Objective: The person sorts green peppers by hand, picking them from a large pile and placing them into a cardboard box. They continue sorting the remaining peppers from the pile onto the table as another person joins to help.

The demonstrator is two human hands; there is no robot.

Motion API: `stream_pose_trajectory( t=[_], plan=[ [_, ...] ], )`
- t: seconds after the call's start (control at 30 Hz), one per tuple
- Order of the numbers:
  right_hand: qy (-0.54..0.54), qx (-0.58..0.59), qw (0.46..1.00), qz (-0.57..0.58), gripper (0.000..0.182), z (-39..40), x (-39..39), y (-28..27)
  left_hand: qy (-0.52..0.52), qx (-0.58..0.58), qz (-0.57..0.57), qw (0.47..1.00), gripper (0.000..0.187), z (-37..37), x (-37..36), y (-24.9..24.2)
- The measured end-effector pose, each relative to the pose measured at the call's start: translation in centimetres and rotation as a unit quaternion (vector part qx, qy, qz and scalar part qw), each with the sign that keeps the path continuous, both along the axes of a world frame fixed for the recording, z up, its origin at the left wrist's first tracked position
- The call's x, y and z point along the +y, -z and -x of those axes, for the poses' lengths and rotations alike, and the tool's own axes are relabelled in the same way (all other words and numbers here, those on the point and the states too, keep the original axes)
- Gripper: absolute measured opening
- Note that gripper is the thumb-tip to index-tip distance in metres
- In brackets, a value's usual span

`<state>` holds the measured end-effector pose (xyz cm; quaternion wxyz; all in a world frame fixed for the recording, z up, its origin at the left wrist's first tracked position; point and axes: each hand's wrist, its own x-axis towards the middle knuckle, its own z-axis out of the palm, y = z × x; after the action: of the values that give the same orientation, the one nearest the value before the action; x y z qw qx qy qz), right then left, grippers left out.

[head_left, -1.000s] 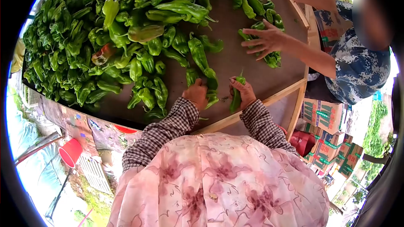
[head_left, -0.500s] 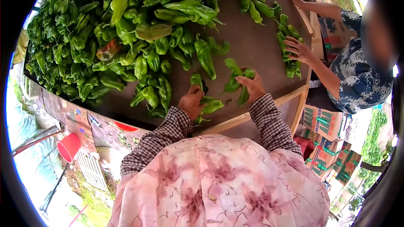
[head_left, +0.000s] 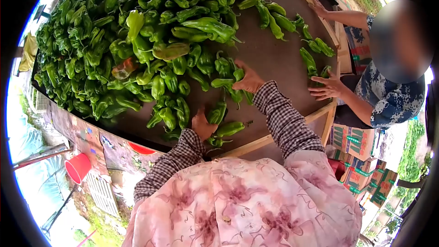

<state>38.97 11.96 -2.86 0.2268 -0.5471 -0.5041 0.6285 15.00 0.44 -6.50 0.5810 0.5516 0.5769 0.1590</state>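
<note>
Bright, even daylight; shadows beneath the green peppers (head_left: 137, 41) on the tabletop (head_left: 279, 59) are soft. Mild glare on glossy pepper skins. Strong fisheye distortion bends the edges, with black vignette corners. Overexposed sky at left. Central focus sharp.

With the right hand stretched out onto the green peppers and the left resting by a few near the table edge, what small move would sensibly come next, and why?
Probably draw the right hand back toward the wooden table edge, raking the long green peppers under its fingers along. That hand lies on them at the pile's fringe, while the left hand rests beside a small group of peppers near the edge.
</note>
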Motion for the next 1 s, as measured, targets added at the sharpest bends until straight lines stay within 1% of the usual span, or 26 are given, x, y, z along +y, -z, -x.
stream_pose_trajectory(
  t=[0.03, 0.07, 0.1, 0.13, 0.2, 0.23, 0.3, 0.33, 0.37, 0.43, 0.47, 0.5, 0.53, 0.57, 0.6, 0.63, 0.67, 0.7, 0.73, 0.8, 0.87, 0.9, 0.93, 1.0],
  plan=[
    [0.000, -0.002, 1.000, -0.001, 0.090, -0.1, -0.1, 0.3, 0.000, -0.002, -0.001, 1.000, 0.073, -0.1, 0.0, -0.7],
    [-0.030, -0.086, 0.996, -0.011, 0.090, -0.3, -0.2, 0.5, 0.085, 0.109, -0.005, 0.990, 0.071, -0.4, 0.2, -2.1],
    [-0.056, -0.173, 0.983, -0.020, 0.091, -1.1, -0.3, 0.5, 0.172, 0.215, -0.012, 0.961, 0.068, -1.1, 0.6, -3.0],
    [-0.047, -0.182, 0.982, -0.022, 0.091, -1.9, -0.6, 0.0, 0.179, 0.208, -0.019, 0.961, 0.068, -1.5, 0.5, -3.2],
    [0.044, -0.121, 0.992, 0.014, 0.089, -3.1, -1.2, -1.0, 0.154, 0.207, -0.027, 0.966, 0.068, -0.8, 0.0, -3.2],
    [0.049, -0.125, 0.991, 0.012, 0.089, -3.9, -1.2, -1.8, 0.137, 0.196, -0.033, 0.970, 0.068, -0.6, -0.2, -2.6],
    [0.118, -0.131, 0.984, -0.007, 0.086, -6.1, -1.4, -3.2, 0.132, 0.182, -0.058, 0.973, 0.067, 0.3, -0.3, -1.7],
    [0.187, -0.063, 0.980, -0.029, 0.084, -7.5, -1.6, -2.5, 0.124, 0.171, -0.079, 0.974, 0.065, 0.6, -0.5, -1.5],
    [0.253, 0.007, 0.966, -0.050, 0.081, -9.3, -1.7, -1.0, 0.106, 0.161, -0.072, 0.979, 0.063, 0.7, -0.2, -2.0],
    [0.303, 0.038, 0.948, -0.087, 0.080, -13.5, -0.8, 1.3, 0.096, 0.159, -0.084, 0.979, 0.064, 1.4, 0.0, -1.5],
    [0.302, 0.040, 0.948, -0.090, 0.080, -14.5, -0.5, 0.2, 0.089, 0.153, -0.097, 0.979, 0.065, 1.5, 0.3, -1.6],
    [0.321, 0.000, 0.944, -0.076, 0.083, -15.6, -0.3, -0.9, 0.089, 0.154, -0.101, 0.979, 0.065, 1.5, 0.4, -1.7],
    [0.341, -0.040, 0.937, -0.062, 0.086, -16.3, 0.0, -1.9, 0.081, 0.197, -0.092, 0.973, 0.066, 1.3, 0.6, -2.4],
    [0.344, -0.039, 0.936, -0.067, 0.086, -16.8, 0.3, -2.6, 0.073, 0.240, -0.083, 0.964, 0.067, 1.0, 0.8, -2.9],
    [0.342, -0.168, 0.919, -0.102, 0.093, -17.1, 0.6, -3.2, 0.075, 0.240, -0.089, 0.964, 0.067, 0.8, 1.0, -3.3],
    [0.334, -0.294, 0.885, -0.135, 0.099, -17.5, 1.1, -3.5, 0.087, 0.261, -0.065, 0.959, 0.067, 0.7, 1.2, -3.6],
    [0.338, -0.293, 0.884, -0.139, 0.099, -17.7, 1.5, -3.6, 0.098, 0.283, -0.041, 0.953, 0.068, 0.6, 1.4, -3.8],
    [0.306, -0.396, 0.851, -0.161, 0.101, -17.7, 2.0, -3.5, 0.114, 0.280, -0.063, 0.951, 0.066, 0.8, 1.5, -2.9],
    [0.270, -0.495, 0.807, -0.178, 0.104, -17.7, 2.5, -3.5, 0.115, 0.280, -0.068, 0.951, 0.066, 0.6, 2.1, -3.7],
    [0.155, -0.564, 0.793, -0.169, 0.100, -14.6, 2.2, -3.0, 0.150, 0.262, 0.040, 0.953, 0.067, 0.1, 3.3, -5.9],
    [0.015, -0.591, 0.806, -0.029, 0.091, -8.0, 1.6, -6.8, 0.143, 0.274, 0.023, 0.951, 0.066, -0.1, 3.3, -5.2],
    [0.019, -0.590, 0.807, -0.032, 0.091, -7.3, 1.5, -6.3, 0.153, 0.282, 0.029, 0.947, 0.065, -0.1, 3.5, -5.0],
    [0.001, -0.600, 0.799, -0.047, 0.089, -6.9, 1.5, -5.6, 0.163, 0.291, 0.035, 0.942, 0.064, 0.0, 3.5, -4.8],
    [-0.014, -0.607, 0.792, -0.061, 0.086, -7.7, 1.9, -5.1, 0.163, 0.281, 0.024, 0.945, 0.065, 0.2, 3.4, -4.1]
  ],
)
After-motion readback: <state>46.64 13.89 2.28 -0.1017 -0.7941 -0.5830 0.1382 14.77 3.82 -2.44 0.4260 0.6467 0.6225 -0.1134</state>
